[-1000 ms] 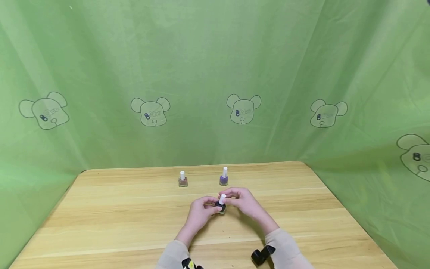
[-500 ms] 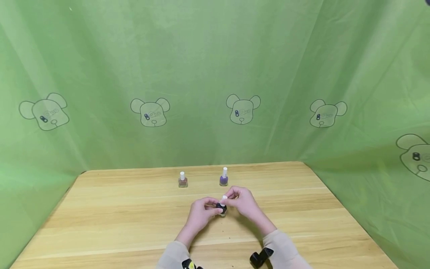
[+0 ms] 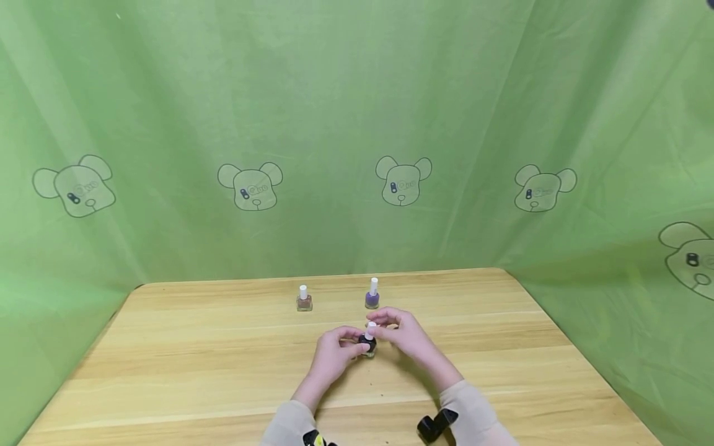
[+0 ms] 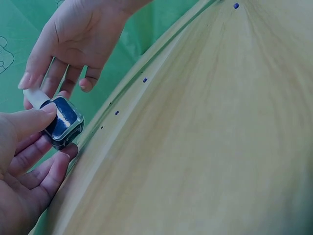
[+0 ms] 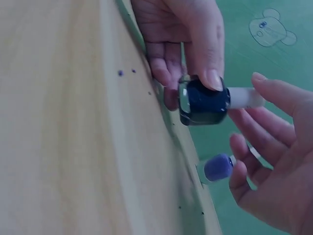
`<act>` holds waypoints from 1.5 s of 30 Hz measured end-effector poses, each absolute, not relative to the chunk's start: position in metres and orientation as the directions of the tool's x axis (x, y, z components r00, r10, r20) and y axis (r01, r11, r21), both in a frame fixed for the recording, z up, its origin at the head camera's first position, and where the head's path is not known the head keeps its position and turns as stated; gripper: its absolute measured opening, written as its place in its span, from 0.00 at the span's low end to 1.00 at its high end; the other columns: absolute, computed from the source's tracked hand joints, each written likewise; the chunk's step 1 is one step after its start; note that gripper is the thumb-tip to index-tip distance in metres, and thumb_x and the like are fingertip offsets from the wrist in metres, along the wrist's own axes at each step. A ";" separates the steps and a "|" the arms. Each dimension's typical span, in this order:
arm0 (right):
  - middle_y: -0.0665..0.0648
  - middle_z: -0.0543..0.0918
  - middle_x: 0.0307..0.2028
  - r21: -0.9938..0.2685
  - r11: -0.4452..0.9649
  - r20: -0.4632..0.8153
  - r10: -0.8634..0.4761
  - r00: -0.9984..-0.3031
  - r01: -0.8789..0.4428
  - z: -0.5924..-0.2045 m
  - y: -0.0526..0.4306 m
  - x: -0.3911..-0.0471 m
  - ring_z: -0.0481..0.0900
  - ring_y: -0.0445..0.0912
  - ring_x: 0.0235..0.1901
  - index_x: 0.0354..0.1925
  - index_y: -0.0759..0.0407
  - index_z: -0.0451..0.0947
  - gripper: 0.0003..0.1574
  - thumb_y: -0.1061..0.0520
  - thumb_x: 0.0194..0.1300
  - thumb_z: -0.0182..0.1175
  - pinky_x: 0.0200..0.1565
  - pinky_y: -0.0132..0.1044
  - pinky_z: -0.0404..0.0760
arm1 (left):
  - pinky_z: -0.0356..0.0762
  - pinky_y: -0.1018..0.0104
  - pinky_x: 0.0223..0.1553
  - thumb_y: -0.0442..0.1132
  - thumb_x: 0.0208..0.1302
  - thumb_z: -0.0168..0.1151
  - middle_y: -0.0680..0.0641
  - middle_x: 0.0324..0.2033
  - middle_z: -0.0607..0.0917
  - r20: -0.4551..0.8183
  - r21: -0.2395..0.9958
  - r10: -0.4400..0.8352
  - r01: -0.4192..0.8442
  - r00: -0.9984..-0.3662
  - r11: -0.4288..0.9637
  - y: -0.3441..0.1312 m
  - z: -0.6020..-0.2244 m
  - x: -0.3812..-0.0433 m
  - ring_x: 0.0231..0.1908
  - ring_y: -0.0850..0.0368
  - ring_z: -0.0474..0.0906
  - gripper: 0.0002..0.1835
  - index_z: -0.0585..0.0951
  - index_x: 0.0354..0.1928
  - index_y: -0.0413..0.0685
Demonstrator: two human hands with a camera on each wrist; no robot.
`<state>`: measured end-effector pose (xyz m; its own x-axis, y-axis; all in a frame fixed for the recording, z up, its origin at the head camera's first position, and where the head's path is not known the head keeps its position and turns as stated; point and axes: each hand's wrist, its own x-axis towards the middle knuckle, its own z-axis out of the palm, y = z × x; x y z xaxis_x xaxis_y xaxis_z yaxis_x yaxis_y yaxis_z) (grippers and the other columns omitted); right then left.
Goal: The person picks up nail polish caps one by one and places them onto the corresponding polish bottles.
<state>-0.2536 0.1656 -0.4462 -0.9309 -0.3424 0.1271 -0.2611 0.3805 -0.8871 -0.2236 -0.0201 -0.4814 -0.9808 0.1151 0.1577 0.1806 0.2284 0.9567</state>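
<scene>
A nail polish bottle with dark polish is held over the middle of the wooden table. My left hand pinches its glass body between thumb and fingers, the thumb lying across the dark glass in the left wrist view. On the bottle sits a long white cap. My right hand has its thumb on one side of this cap and its fingers on the other, near the cap's end. Tilted in both wrist views, the bottle body shows plainly between the hands.
Farther back stand a purple nail polish bottle and, to its left, a brownish-pink nail polish bottle, both white-capped and upright. Small dark specks dot the table. A green curtain encloses its back and sides.
My right fingers shift around the white cap, drawn in half a second ago and reaching farther past it now. The bottle wobbles slightly in my left hand, which stays in place.
</scene>
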 end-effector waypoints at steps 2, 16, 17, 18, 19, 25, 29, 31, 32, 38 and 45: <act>0.62 0.85 0.50 -0.892 0.360 0.119 -0.398 -0.910 -0.274 -0.446 0.169 -0.254 0.80 0.50 0.49 0.56 0.62 0.77 0.24 0.54 0.63 0.64 0.50 0.38 0.76 | 0.81 0.74 0.33 0.38 0.54 0.73 0.41 0.39 0.88 0.157 0.958 0.113 0.179 -0.981 0.224 -0.020 -0.481 -0.224 0.34 0.57 0.85 0.15 0.84 0.43 0.40; 0.63 0.84 0.53 -0.914 0.306 0.087 -0.492 -0.866 -0.266 -0.447 0.174 -0.255 0.81 0.49 0.54 0.55 0.64 0.78 0.22 0.54 0.67 0.61 0.64 0.52 0.72 | 0.81 0.75 0.33 0.37 0.54 0.73 0.42 0.39 0.87 0.149 0.955 0.120 0.174 -0.982 0.239 -0.019 -0.481 -0.223 0.33 0.59 0.83 0.15 0.84 0.43 0.39; 0.63 0.84 0.53 -0.911 0.313 0.090 -0.486 -0.869 -0.269 -0.447 0.174 -0.255 0.81 0.49 0.54 0.54 0.64 0.78 0.21 0.55 0.66 0.61 0.64 0.52 0.72 | 0.81 0.75 0.32 0.37 0.54 0.73 0.42 0.39 0.87 0.151 0.954 0.121 0.177 -0.981 0.241 -0.019 -0.481 -0.223 0.33 0.59 0.83 0.15 0.84 0.43 0.39; 0.63 0.84 0.52 -0.907 0.320 0.094 -0.478 -0.874 -0.272 -0.447 0.174 -0.255 0.82 0.48 0.52 0.53 0.64 0.79 0.20 0.55 0.66 0.62 0.62 0.51 0.73 | 0.81 0.75 0.32 0.37 0.54 0.73 0.42 0.38 0.87 0.153 0.953 0.123 0.179 -0.981 0.243 -0.019 -0.481 -0.223 0.33 0.59 0.83 0.15 0.84 0.43 0.39; 0.63 0.84 0.51 -0.903 0.328 0.100 -0.466 -0.879 -0.277 -0.447 0.174 -0.254 0.82 0.48 0.51 0.51 0.64 0.80 0.19 0.55 0.65 0.62 0.61 0.49 0.74 | 0.81 0.75 0.32 0.37 0.54 0.73 0.42 0.38 0.87 0.154 0.953 0.126 0.181 -0.980 0.244 -0.019 -0.482 -0.223 0.32 0.59 0.83 0.15 0.84 0.43 0.39; 0.61 0.87 0.36 -0.873 0.405 0.119 -0.361 -0.925 -0.271 -0.439 0.166 -0.246 0.79 0.44 0.36 0.42 0.65 0.82 0.15 0.57 0.60 0.67 0.44 0.35 0.76 | 0.80 0.75 0.30 0.37 0.54 0.73 0.43 0.36 0.87 0.157 0.952 0.133 0.186 -0.979 0.243 -0.019 -0.481 -0.223 0.30 0.60 0.82 0.14 0.84 0.41 0.39; 0.54 0.85 0.29 -0.865 0.441 0.122 -0.273 -0.954 -0.237 -0.448 0.164 -0.252 0.78 0.42 0.30 0.35 0.61 0.82 0.13 0.55 0.54 0.72 0.37 0.31 0.76 | 0.80 0.74 0.30 0.37 0.54 0.73 0.43 0.35 0.87 0.156 0.954 0.140 0.186 -0.978 0.234 -0.019 -0.481 -0.222 0.29 0.61 0.81 0.14 0.84 0.41 0.38; 0.52 0.84 0.26 -0.871 0.441 0.119 -0.234 -0.965 -0.215 -0.449 0.163 -0.252 0.76 0.41 0.27 0.33 0.61 0.82 0.12 0.56 0.52 0.73 0.34 0.31 0.75 | 0.80 0.74 0.29 0.37 0.54 0.73 0.44 0.35 0.87 0.155 0.955 0.144 0.186 -0.977 0.233 -0.019 -0.481 -0.222 0.29 0.62 0.80 0.14 0.84 0.41 0.38; 0.52 0.83 0.25 -0.875 0.439 0.117 -0.219 -0.969 -0.205 -0.449 0.162 -0.252 0.76 0.41 0.27 0.32 0.61 0.82 0.12 0.56 0.51 0.73 0.33 0.30 0.74 | 0.80 0.74 0.29 0.37 0.54 0.73 0.44 0.34 0.87 0.157 0.954 0.146 0.188 -0.977 0.234 -0.019 -0.480 -0.222 0.29 0.62 0.80 0.14 0.84 0.41 0.39; 0.52 0.82 0.24 -0.892 0.423 0.092 -0.174 -0.980 -0.159 -0.448 0.159 -0.251 0.73 0.41 0.25 0.31 0.62 0.80 0.13 0.58 0.50 0.74 0.29 0.29 0.72 | 0.79 0.74 0.28 0.37 0.54 0.73 0.44 0.34 0.87 0.165 0.951 0.147 0.197 -0.975 0.237 -0.018 -0.480 -0.221 0.28 0.62 0.79 0.13 0.84 0.40 0.38; 0.58 0.85 0.38 -0.886 0.398 0.108 -0.319 -0.942 -0.237 -0.446 0.164 -0.254 0.77 0.43 0.40 0.45 0.64 0.80 0.19 0.55 0.58 0.68 0.46 0.35 0.75 | 0.80 0.74 0.30 0.37 0.54 0.72 0.43 0.36 0.87 0.160 0.955 0.126 0.185 -0.979 0.233 -0.018 -0.483 -0.224 0.29 0.62 0.81 0.13 0.84 0.40 0.39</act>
<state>-0.2537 0.1636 -0.4461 -0.9416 -0.3190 0.1081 -0.2366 0.3981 -0.8863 -0.2236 -0.0181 -0.4826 -0.9792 0.1256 0.1595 0.1854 0.2326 0.9547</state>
